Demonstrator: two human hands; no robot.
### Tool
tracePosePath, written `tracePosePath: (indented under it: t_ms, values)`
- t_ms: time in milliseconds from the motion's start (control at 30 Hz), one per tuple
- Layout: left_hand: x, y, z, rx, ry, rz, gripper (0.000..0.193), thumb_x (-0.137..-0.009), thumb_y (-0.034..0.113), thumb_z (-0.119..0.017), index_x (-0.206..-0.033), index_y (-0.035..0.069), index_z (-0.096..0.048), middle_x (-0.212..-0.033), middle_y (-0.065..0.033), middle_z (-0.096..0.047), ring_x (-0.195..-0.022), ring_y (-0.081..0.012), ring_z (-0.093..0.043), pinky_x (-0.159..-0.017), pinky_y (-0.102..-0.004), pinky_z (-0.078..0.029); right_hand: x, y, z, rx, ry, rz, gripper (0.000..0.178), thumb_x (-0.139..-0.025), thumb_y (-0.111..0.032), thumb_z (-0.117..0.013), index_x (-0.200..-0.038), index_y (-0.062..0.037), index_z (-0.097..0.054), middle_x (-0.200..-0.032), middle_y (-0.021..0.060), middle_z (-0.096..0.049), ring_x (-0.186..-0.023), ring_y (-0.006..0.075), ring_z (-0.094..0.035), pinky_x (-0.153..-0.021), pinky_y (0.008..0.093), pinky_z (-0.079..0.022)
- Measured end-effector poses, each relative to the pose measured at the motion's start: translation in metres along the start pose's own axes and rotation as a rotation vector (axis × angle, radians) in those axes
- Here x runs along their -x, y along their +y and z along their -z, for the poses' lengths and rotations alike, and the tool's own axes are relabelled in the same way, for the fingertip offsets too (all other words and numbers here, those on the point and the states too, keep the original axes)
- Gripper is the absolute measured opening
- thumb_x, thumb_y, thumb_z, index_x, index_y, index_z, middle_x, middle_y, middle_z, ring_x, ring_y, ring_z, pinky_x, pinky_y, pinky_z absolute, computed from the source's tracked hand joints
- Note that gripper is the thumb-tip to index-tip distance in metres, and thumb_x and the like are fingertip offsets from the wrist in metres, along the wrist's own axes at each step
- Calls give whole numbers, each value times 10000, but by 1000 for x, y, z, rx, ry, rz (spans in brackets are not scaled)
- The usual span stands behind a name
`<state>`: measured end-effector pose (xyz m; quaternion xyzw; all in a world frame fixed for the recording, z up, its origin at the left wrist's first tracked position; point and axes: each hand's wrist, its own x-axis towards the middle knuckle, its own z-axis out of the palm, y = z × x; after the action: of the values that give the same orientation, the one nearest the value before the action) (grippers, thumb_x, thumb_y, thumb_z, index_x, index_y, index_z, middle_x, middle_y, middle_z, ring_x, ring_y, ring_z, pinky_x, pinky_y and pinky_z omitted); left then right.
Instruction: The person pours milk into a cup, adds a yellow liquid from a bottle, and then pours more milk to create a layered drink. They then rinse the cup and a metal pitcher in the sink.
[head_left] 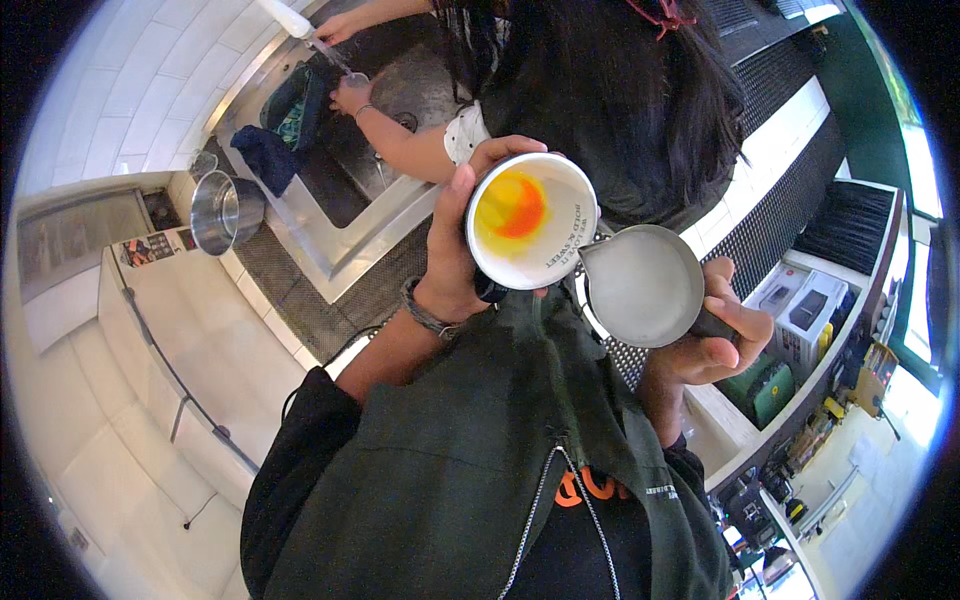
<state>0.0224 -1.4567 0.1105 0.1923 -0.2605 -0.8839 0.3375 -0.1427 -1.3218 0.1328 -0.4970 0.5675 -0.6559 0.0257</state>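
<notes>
My left hand [447, 235] is wrapped round a white cup [555, 185], tilted so that its inside shows. Yellow and orange liquid [512, 207] lies at the bottom of the cup. In my right hand [725, 335] is the dark handle of a metal milk pitcher [648, 285], whose spout sits at the cup's right rim. Inside the pitcher there is a pale, whitish liquid. I cannot tell whether any of it is running from the spout into the cup.
Ahead, a co-worker [610, 120] in dark clothes holds a small clear vessel under running water at a steel sink [340, 250]. A dark cloth [268, 155] hangs over the sink's edge. A metal pot [228, 212] stands left; shelves with boxes [805, 310] stand right.
</notes>
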Motion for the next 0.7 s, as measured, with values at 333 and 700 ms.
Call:
tracePosePath:
  t_ms: [333, 700]
  values:
    - [-10, -20, -20, -142, -52, 5, 697, -891, 622, -331, -1259, 35, -410, -1222, -212, -527, -997, -421, -608, -755, -469, -567, 3, 1, 29, 13, 96, 22, 559, -879, -547, -547, -888, 8, -483, -616, 104, -507, -515, 144, -382, -520, 317, -301]
    - [-7, -94, -73, -115, -228, 106, 649, -912, 596, -301, -1264, 59, -392, -1224, -194, -518, -998, -414, -605, -696, -464, -580, 22, -34, 119, 267, 138, 31, 582, -889, -586, -484, -882, -4, -463, -633, 142, -562, -562, 152, -416, -598, 328, -343]
